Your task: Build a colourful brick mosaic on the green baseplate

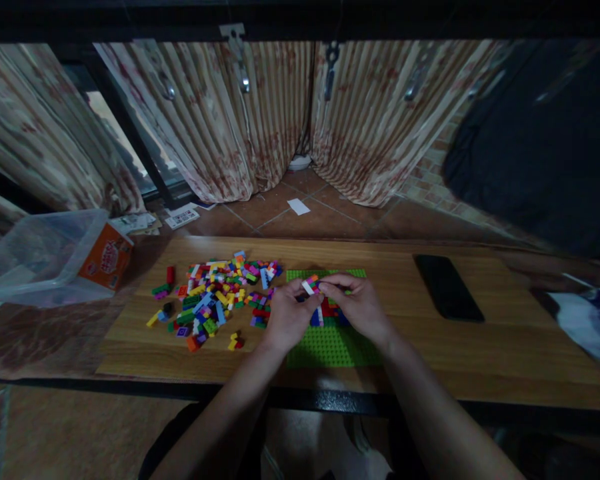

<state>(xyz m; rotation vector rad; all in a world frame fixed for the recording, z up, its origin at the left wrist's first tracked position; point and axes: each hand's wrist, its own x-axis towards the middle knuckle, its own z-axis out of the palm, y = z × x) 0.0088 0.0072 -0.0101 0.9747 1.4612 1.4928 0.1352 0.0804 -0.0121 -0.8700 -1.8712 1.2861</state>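
A small cluster of toy bricks [311, 285], white with orange, pink and other colours, is held above a green baseplate [325, 350]. My left hand [291, 313] pinches the cluster from the left, its fingers closed. From the other side my right hand [353, 300] has thumb and fingertips closed on the cluster's right end. Below the hands, red, blue and white bricks [318, 317] sit on the baseplate, partly covered by the fingers. Left of my left hand lies a loose pile of multicoloured bricks [210, 293].
A black phone [449, 287] lies on the wooden table [400, 267] to the right. At the far left stands a clear plastic bin [45, 257] with an orange label. A crumpled white and purple package [590, 320] is at the right edge. Curtains hang behind.
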